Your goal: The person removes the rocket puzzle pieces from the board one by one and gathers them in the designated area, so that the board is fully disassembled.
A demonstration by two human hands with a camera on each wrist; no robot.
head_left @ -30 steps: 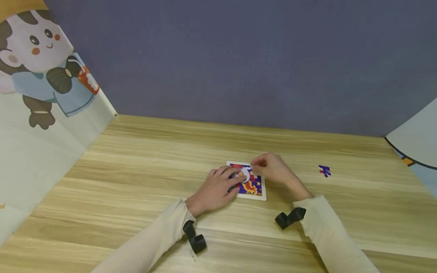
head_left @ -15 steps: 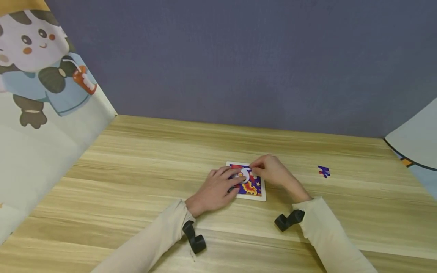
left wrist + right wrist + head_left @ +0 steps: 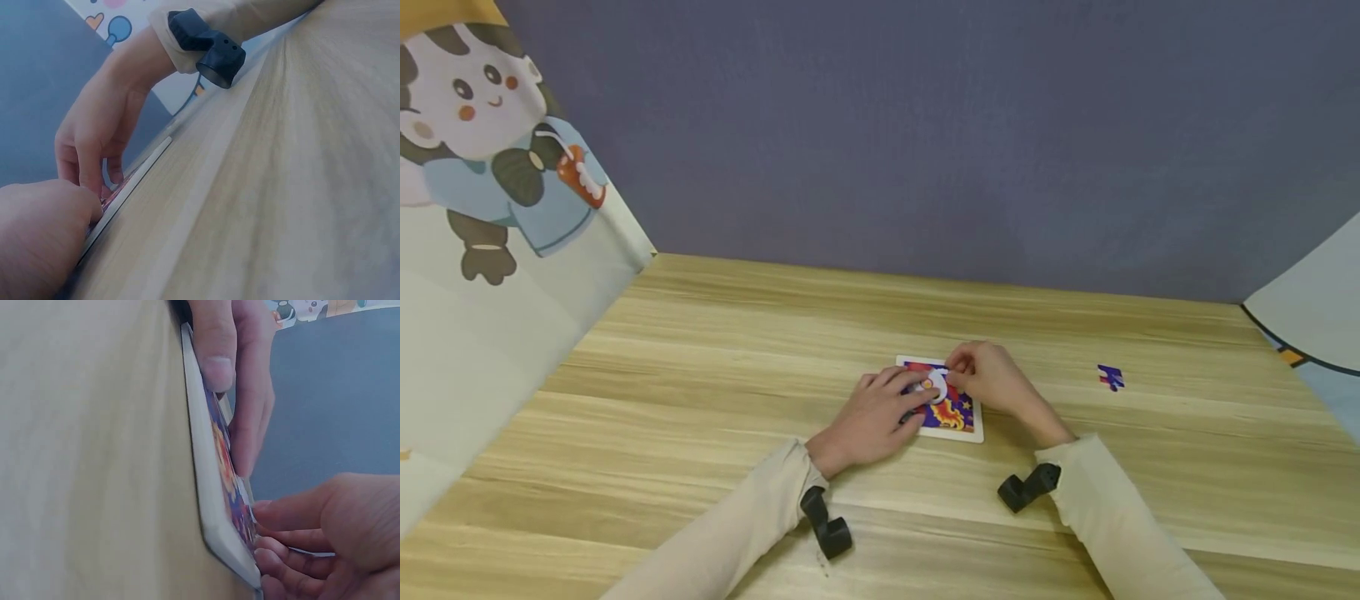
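A small jigsaw puzzle (image 3: 951, 417) with a white border and a purple, red and yellow picture lies flat on the wooden table. My left hand (image 3: 876, 417) rests on its left part, fingers spread and fairly straight, covering much of the picture. Over the upper right corner, my right hand (image 3: 992, 379) has thumb and forefinger together at a puzzle piece, which the fingers mostly hide. From the right wrist view, the right fingertips (image 3: 265, 509) touch the puzzle's surface near its edge, beside the tray's white rim (image 3: 209, 487).
One loose purple puzzle piece (image 3: 1110, 377) lies on the table to the right. A dark blue-grey panel (image 3: 925, 142) stands behind the table (image 3: 737, 333). A white panel with a cartoon figure (image 3: 497, 150) rises at the left.
My right hand has shifted slightly left and down over the puzzle's upper right part. The left hand stays in place on the puzzle.
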